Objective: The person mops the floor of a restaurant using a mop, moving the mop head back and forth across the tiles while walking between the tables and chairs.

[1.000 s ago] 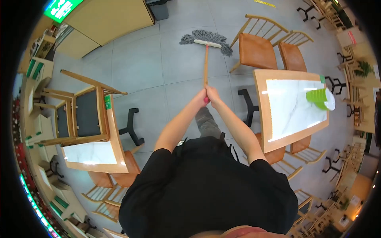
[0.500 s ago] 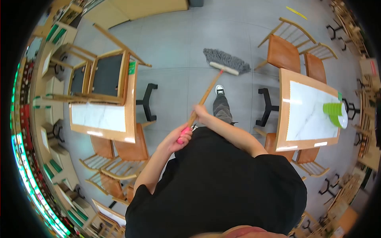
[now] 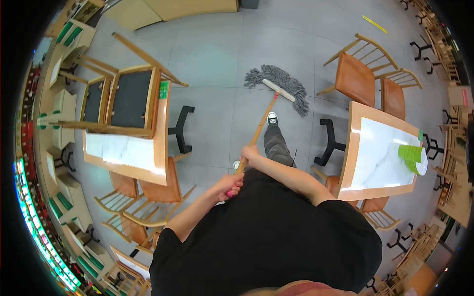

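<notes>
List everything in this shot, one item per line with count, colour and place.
mop: one, grey strands, wooden handle with pink end, head on floor ahead
left table: one, wood rim, white marble top
upturned chairs: two, dark seats, stacked on left table
right table: one, wood rim, white marble top
green cups: a stack, lying at right table's far edge
orange chairs: two beyond right table, more around both tables
floor: grey tiles
shoe: one, black and white
left hand: one, gripping handle end
right hand: one, gripping handle higher up
</notes>
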The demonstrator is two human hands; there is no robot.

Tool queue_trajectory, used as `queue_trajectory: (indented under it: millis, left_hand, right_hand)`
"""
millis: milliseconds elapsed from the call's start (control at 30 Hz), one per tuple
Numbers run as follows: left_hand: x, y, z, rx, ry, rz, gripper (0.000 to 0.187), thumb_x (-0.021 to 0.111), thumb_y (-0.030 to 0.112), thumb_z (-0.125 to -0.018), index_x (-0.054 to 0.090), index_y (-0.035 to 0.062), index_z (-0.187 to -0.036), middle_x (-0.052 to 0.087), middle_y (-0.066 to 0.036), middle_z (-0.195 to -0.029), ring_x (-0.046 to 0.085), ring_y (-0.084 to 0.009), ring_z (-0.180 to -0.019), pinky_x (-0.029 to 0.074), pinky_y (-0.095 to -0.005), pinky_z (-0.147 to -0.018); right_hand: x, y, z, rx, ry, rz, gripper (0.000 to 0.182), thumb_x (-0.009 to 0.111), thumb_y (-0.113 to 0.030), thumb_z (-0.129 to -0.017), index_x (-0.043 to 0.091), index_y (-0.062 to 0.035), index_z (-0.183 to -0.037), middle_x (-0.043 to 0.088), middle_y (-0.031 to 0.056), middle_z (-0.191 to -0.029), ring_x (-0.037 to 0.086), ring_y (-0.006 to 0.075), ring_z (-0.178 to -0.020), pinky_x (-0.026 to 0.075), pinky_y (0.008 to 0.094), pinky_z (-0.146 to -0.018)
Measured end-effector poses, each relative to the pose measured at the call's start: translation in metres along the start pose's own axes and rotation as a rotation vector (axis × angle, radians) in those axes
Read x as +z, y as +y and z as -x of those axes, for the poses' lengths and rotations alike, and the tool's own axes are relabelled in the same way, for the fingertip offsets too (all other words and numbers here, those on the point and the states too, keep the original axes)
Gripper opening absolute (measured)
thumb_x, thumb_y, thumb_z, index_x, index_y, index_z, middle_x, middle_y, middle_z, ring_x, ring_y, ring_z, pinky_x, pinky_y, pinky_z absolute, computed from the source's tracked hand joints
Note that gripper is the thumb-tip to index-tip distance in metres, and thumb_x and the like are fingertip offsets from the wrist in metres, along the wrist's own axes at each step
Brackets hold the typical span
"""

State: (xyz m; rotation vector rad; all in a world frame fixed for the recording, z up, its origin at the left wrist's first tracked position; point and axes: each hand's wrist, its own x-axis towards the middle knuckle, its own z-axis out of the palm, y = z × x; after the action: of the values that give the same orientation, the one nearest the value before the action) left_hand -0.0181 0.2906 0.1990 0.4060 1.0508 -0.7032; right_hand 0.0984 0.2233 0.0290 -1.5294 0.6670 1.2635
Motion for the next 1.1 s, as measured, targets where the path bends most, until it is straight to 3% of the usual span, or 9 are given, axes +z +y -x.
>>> queue_trajectory:
  millis: [233, 400, 533, 633, 800, 900, 967, 1033, 1100]
  left_hand:
    - [0.044, 0.046, -0.054, -0.013, 0.052, -0.053, 0.024, 0.050, 0.031, -0.095, 0.042, 0.0113, -0.084, 0.035, 0.006, -0.059, 0.027, -0.0028, -0.041, 0.021, -0.0170, -0.034]
    - [0.079, 0.081, -0.166, 0.114, -0.111, 0.050, 0.025, 0.051, 0.030, -0.094, 0.040, 0.0126, -0.079, 0.038, 0.005, -0.058, 0.028, -0.0039, -0.038, 0.021, -0.0196, -0.030]
    - [0.153, 0.103, -0.255, 0.047, -0.222, 0.188, 0.022, 0.051, 0.025, -0.093, 0.041, 0.0106, -0.080, 0.041, 0.003, -0.060, 0.032, -0.0071, -0.038, 0.027, -0.0223, -0.032]
    - [0.210, 0.124, -0.233, 0.120, -0.147, 0.158, 0.022, 0.051, 0.023, -0.093, 0.039, 0.0087, -0.081, 0.039, 0.003, -0.060, 0.034, -0.0056, -0.042, 0.029, -0.0194, -0.035]
    - [0.178, 0.155, -0.132, 0.118, -0.364, 0.274, 0.021, 0.049, 0.018, -0.095, 0.039, 0.0095, -0.078, 0.036, 0.006, -0.058, 0.034, -0.0027, -0.045, 0.030, -0.0162, -0.037]
    - [0.127, 0.121, -0.024, 0.315, -0.374, -0.085, 0.020, 0.049, 0.017, -0.095, 0.041, 0.0108, -0.078, 0.037, 0.007, -0.057, 0.034, -0.0016, -0.044, 0.033, -0.0164, -0.038]
    - [0.091, 0.079, 0.036, 0.319, -0.233, -0.267, 0.020, 0.051, 0.020, -0.094, 0.043, 0.0114, -0.078, 0.040, 0.006, -0.057, 0.034, -0.0015, -0.043, 0.032, -0.0171, -0.038]
    - [0.060, 0.033, 0.070, 0.276, -0.027, -0.479, 0.021, 0.053, 0.023, -0.093, 0.044, 0.0115, -0.079, 0.042, 0.006, -0.059, 0.034, -0.0010, -0.042, 0.031, -0.0176, -0.037]
    - [0.008, -0.007, 0.060, 0.226, -0.009, -0.465, 0.021, 0.055, 0.024, -0.092, 0.044, 0.0113, -0.079, 0.042, 0.006, -0.059, 0.034, -0.0008, -0.043, 0.030, -0.0178, -0.037]
  right_hand:
    - [-0.037, -0.052, -0.048, -0.089, 0.004, 0.002, 0.021, 0.048, -0.002, -0.079, 0.045, 0.0091, -0.096, 0.051, 0.0171, -0.074, 0.057, 0.0274, -0.052, 0.046, 0.0389, -0.041]
    - [-0.107, -0.111, -0.145, -0.185, -0.003, 0.104, 0.013, 0.052, 0.002, -0.075, 0.049, 0.0036, -0.088, 0.050, 0.0106, -0.067, 0.053, 0.0237, -0.050, 0.044, 0.0388, -0.040]
    - [-0.182, -0.175, -0.171, -0.240, 0.168, 0.226, 0.017, 0.060, -0.009, -0.076, 0.051, 0.0025, -0.085, 0.052, 0.0086, -0.059, 0.051, 0.0219, -0.044, 0.041, 0.0383, -0.038]
    - [-0.207, -0.218, -0.143, -0.272, 0.092, 0.141, 0.023, 0.062, -0.016, -0.078, 0.051, 0.0029, -0.087, 0.052, 0.0079, -0.055, 0.050, 0.0204, -0.045, 0.039, 0.0364, -0.039]
    - [-0.136, -0.236, -0.073, -0.355, 0.070, -0.070, 0.021, 0.059, -0.015, -0.080, 0.050, 0.0023, -0.088, 0.051, 0.0076, -0.057, 0.049, 0.0188, -0.047, 0.039, 0.0342, -0.043]
    - [-0.068, -0.191, 0.001, -0.341, -0.024, -0.288, 0.012, 0.054, -0.007, -0.079, 0.049, 0.0025, -0.084, 0.047, 0.0085, -0.059, 0.049, 0.0201, -0.050, 0.039, 0.0355, -0.043]
    - [-0.036, -0.139, 0.056, -0.323, -0.071, -0.299, 0.007, 0.052, -0.004, -0.079, 0.049, 0.0018, -0.083, 0.047, 0.0092, -0.062, 0.050, 0.0211, -0.051, 0.040, 0.0369, -0.043]
    - [-0.005, -0.077, 0.089, -0.299, -0.024, -0.268, 0.005, 0.050, -0.004, -0.081, 0.048, 0.0003, -0.084, 0.049, 0.0096, -0.064, 0.051, 0.0215, -0.051, 0.043, 0.0366, -0.043]
    - [0.011, -0.037, 0.078, -0.186, -0.029, -0.252, 0.005, 0.049, -0.002, -0.081, 0.048, 0.0009, -0.084, 0.049, 0.0108, -0.067, 0.053, 0.0229, -0.052, 0.047, 0.0375, -0.045]
